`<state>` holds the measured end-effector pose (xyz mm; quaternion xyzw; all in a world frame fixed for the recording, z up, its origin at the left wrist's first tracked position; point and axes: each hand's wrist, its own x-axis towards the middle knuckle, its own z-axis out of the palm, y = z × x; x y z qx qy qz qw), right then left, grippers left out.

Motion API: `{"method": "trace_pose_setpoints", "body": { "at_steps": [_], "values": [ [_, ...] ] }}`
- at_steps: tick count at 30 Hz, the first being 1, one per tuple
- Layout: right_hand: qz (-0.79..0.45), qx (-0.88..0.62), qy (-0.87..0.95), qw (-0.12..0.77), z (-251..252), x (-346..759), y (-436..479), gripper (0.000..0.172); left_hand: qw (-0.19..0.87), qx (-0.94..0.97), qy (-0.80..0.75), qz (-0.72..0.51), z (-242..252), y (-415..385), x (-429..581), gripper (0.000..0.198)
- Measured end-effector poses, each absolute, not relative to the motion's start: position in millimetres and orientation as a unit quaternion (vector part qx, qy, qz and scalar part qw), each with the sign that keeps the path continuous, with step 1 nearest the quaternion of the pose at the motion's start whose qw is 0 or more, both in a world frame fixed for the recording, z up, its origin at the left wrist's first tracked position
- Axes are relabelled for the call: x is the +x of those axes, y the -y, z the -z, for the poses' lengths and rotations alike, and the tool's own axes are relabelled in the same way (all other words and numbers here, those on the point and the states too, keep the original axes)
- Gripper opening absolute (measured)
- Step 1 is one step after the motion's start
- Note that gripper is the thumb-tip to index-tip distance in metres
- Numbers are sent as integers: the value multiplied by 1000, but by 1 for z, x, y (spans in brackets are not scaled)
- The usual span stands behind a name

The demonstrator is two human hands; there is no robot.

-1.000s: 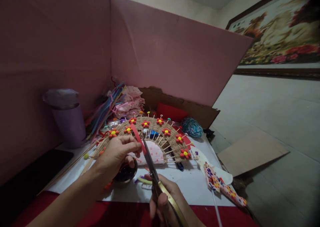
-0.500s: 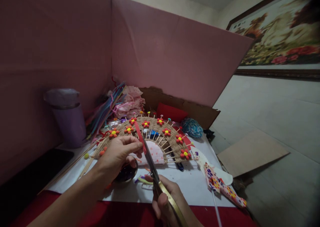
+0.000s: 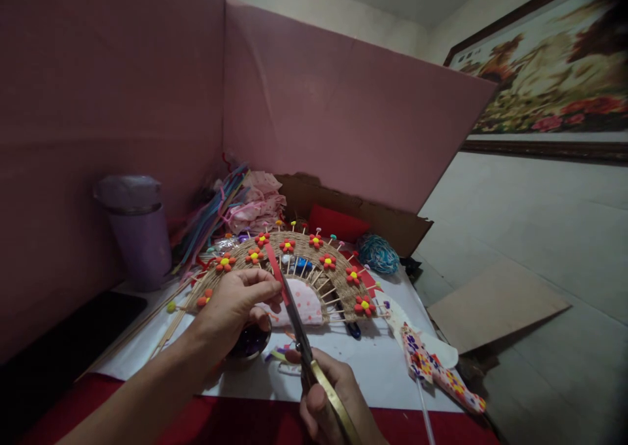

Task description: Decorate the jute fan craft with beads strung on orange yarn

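Observation:
Between the thumb and fingers of my left hand [image 3: 248, 298] is a narrow red strip [image 3: 273, 262], slanting up and away. My right hand [image 3: 336, 392] grips gold-handled scissors [image 3: 298, 324], their dark blades lying along the strip's right side near my left fingertips. Whether the blades are parted I cannot tell. Behind both hands lies a half-round woven fan of twine and sticks [image 3: 294, 239], decorated with red and orange flowers and coloured stick tips. A spotted white pad [image 3: 304, 301] fills its inner part. Under my left hand a dark round bowl [image 3: 252, 340] is partly hidden.
A purple cup [image 3: 140, 242] stands at left beside a black flat object [image 3: 108, 314]. Blue yarn [image 3: 377, 253] and a red piece [image 3: 338, 222] lie behind the fan. Flower-patterned material [image 3: 441, 373] is at right. Pink panels [image 3: 333, 105] rise at the back.
The view has shifted slightly, so everything sits a little lower in the picture. Both hands keep nearly the same pose with the strip and scissors.

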<state>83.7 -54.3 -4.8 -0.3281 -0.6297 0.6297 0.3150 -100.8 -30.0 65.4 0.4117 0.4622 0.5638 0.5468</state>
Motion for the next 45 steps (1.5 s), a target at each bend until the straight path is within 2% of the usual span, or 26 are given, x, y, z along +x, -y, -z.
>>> {"method": "trace_pose_setpoints", "body": {
  "at_steps": [11, 19, 28, 35, 41, 45],
  "values": [
    [-681, -397, 535, 305, -1, 75, 58, 92, 549, 410, -459, -565, -64, 30, -101, 14],
    [-625, -338, 636, 300, 3, 77, 57, 99, 553, 419, -455, -558, -66, 32, -99, 12],
    [-601, -330, 661, 305, 1, 79, 56, 98, 570, 448, -452, -520, -62, 33, -95, 15],
    [-628, -334, 629, 313, 7, 79, 55, 93, 564, 452, -467, -510, -63, 37, -91, 17],
    [-644, -335, 600, 336, 10, 76, 56, 83, 576, 441, -464, -509, -67, 38, -91, 20],
    [-632, -358, 600, 337, 4, 77, 59, 84, 575, 433, -440, -537, -68, 37, -92, 19]
  ]
}}
